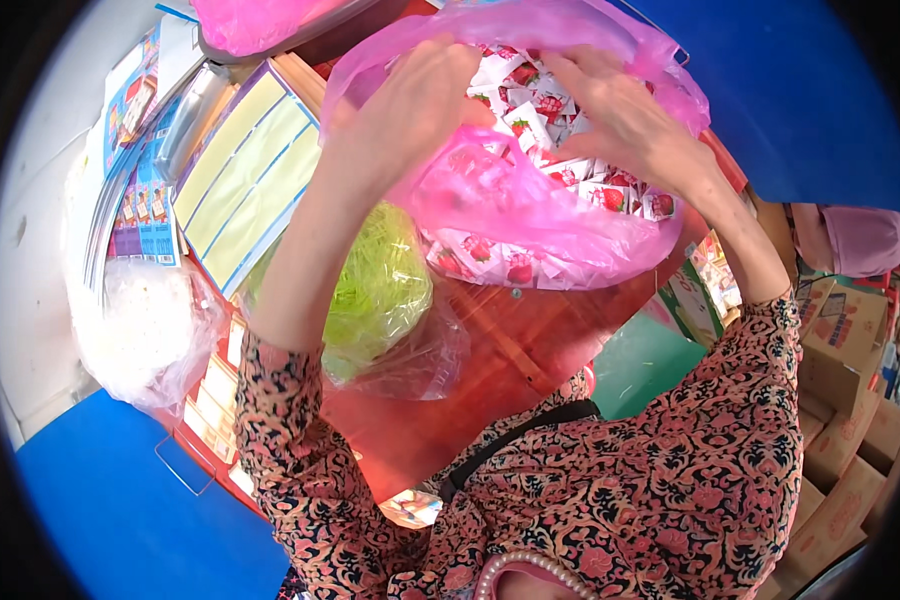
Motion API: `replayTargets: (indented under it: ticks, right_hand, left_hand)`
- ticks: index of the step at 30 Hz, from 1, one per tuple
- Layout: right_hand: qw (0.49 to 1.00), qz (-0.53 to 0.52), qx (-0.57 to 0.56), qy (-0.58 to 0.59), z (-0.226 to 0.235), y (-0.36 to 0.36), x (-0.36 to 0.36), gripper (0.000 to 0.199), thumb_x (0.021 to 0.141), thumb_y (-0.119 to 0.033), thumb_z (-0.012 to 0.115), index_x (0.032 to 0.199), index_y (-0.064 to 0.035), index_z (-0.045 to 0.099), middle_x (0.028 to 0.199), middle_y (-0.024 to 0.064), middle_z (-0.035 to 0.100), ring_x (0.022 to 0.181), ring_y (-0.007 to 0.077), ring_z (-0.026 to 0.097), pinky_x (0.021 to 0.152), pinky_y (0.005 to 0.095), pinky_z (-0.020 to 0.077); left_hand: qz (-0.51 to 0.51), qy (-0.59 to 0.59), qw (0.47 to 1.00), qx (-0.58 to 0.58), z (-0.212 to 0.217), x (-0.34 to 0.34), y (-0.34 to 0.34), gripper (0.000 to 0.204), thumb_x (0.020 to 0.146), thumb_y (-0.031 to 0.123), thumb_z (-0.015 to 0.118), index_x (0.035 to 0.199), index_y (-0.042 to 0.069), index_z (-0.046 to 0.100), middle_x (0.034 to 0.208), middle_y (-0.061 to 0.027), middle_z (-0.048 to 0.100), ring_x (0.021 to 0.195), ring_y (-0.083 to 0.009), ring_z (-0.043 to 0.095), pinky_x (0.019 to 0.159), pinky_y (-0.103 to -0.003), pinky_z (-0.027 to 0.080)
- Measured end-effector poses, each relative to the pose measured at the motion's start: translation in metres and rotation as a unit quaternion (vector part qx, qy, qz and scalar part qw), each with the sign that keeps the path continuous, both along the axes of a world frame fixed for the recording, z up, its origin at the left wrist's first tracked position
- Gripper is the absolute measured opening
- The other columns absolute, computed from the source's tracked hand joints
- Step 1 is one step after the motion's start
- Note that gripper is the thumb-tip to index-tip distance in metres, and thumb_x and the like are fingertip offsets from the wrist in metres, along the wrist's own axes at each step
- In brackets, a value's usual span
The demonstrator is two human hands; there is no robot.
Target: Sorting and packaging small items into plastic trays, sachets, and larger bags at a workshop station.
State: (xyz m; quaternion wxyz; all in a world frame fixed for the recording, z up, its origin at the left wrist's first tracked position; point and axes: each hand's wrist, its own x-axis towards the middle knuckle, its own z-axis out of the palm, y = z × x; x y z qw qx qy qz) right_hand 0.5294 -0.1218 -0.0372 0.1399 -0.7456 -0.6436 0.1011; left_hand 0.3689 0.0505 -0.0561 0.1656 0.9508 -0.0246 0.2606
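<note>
A large pink plastic bag (590, 270) lies on the red table (510, 350) with its mouth spread wide. Many small white packets with red strawberry pictures (570, 175) fill it. Over the bag's left side is my left hand (410, 110), slightly blurred, its thumb and fingers apart. My right hand (630, 120) reaches over the right side, fingers stretched toward the packets and thumb spread. I see nothing held in either hand. Beside my left forearm sits a clear bag of yellow-green shreds (385, 290), partly hidden by that arm.
A pale yellow sheet with blue lines (250, 170) and stacked printed cards (145, 200) lie at the left. Below them is a clear bag of white material (150, 320). A grey tub (270, 40) with pink plastic stands far left. Cardboard boxes (840, 340) are stacked at right.
</note>
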Motion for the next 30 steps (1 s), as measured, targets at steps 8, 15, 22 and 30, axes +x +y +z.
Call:
replayTargets:
  ticks: [8,15,22,30]
  right_hand:
    - [0.999,0.044,-0.014,-0.004,-0.005,0.014,-0.015,0.069,0.063,-0.002,0.069,0.126,0.0033,0.042,0.12,0.0229,0.049,0.102,0.0385,0.054,0.083,0.0413,0.0477]
    - [0.993,-0.007,-0.022,0.112,-0.006,0.035,-0.02,0.057,0.062,0.002,0.065,0.117,0.005,0.05,0.103,0.0253,0.059,0.095,0.0352,0.061,0.078,0.0389,0.049]
    - [0.977,-0.033,0.003,0.209,0.008,0.045,-0.013,0.039,0.069,-0.003,0.068,0.106,0.0031,0.06,0.084,0.0152,0.067,0.077,0.021,0.065,0.068,0.0337,0.0505]
    - [0.946,-0.04,-0.114,0.301,0.062,0.058,-0.017,0.03,0.072,0.001,0.066,0.101,0.0041,0.061,0.078,0.0059,0.065,0.071,0.0131,0.061,0.063,0.0286,0.0509]
  left_hand:
    - [0.074,0.296,0.952,-0.022,0.008,0.026,-0.016,0.065,0.054,0.022,0.079,0.107,-0.002,0.049,0.096,-0.0239,0.054,0.104,-0.04,0.052,0.084,-0.044,0.045]
    - [0.123,0.241,0.929,-0.251,-0.009,0.024,-0.016,0.059,0.061,0.013,0.07,0.113,-0.005,0.049,0.097,-0.0233,0.058,0.1,-0.036,0.056,0.083,-0.04,0.046]
    - [0.045,0.163,0.77,-0.615,0.03,0.003,-0.031,0.054,0.069,0.016,0.074,0.115,-0.002,0.054,0.102,-0.0102,0.062,0.095,-0.0169,0.058,0.081,-0.03,0.045]
    - [0.058,0.023,0.642,-0.765,0.017,0.016,-0.038,0.032,0.082,0.013,0.064,0.112,0.001,0.057,0.098,-0.0075,0.065,0.079,-0.0157,0.062,0.061,-0.025,0.042]
